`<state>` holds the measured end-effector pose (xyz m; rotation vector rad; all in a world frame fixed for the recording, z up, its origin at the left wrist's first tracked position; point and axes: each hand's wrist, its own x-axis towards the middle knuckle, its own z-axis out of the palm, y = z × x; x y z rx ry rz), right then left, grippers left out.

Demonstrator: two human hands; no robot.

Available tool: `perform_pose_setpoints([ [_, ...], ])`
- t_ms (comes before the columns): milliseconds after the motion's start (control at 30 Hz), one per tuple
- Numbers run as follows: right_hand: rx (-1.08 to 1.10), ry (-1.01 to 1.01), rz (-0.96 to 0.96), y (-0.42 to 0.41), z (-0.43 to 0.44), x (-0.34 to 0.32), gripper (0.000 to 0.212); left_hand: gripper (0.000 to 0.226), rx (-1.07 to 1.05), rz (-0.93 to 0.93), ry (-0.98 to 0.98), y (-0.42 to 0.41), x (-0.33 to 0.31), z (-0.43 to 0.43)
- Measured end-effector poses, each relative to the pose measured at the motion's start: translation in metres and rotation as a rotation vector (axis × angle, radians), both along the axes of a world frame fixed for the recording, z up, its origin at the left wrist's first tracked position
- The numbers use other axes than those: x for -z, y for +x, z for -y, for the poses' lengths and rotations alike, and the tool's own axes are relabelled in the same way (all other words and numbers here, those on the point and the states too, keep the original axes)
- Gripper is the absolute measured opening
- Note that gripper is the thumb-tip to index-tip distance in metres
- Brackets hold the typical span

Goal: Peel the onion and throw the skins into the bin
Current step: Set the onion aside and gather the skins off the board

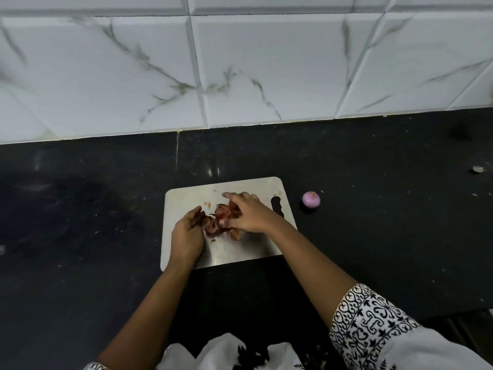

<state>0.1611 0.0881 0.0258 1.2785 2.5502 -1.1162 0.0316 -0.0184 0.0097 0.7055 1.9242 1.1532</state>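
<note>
Head view: a steel board [241,249] is seen lying flat on a black counter [80,209], with a white marbled tile wall [240,62] behind it. A pile of red-brown skins [219,218] is gathered on the middle of the board, between the 2 hands. The left hand [186,235] is set on the board at the pile's left edge. Its fingers are curled inward, and dark skins are held against them. The right hand [249,214] is laid over the right side of the pile with the index finger stretched out toward the wall. Its other fingers are bent down into the skins. Whether any skin is pinched under that hand cannot be told.

1 peeled onion [311,200], pale purple, is seen on the counter just beside the board's right edge, apart from both hands. A dark handle slot [275,204] is cut near that same edge of the board. A small pale scrap [477,169] is seen on the counter far to the right. A white sleeve [368,324] with black pattern is worn on the right arm. No bin is shown.
</note>
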Motion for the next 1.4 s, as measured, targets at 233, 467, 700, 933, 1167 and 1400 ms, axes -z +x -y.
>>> perform_pose_setpoints([
  [233,0.103,0.35,-0.053,-0.033,0.037,0.01,0.031,0.052,0.021,0.157,0.038,0.01,0.003,-0.006],
  [467,0.287,0.289,-0.239,-0.029,0.026,0.002,0.016,0.04,-0.159,0.456,0.15,0.008,0.002,-0.009],
  [700,0.557,-0.181,-0.686,-0.034,0.026,-0.042,0.018,0.033,-0.432,1.048,0.413,0.021,-0.021,-0.032],
  [933,0.205,0.642,-0.273,-0.044,0.053,-0.032,0.014,0.039,-0.424,1.218,0.483,0.024,-0.02,-0.044],
  [1167,-0.308,0.687,0.024,-0.031,0.052,-0.018,0.041,0.052,-0.356,1.004,0.175,0.017,-0.004,-0.03],
  [1400,0.085,0.315,-0.516,-0.015,0.033,-0.028,0.034,0.043,-0.673,1.105,0.246,-0.002,-0.003,-0.026],
])
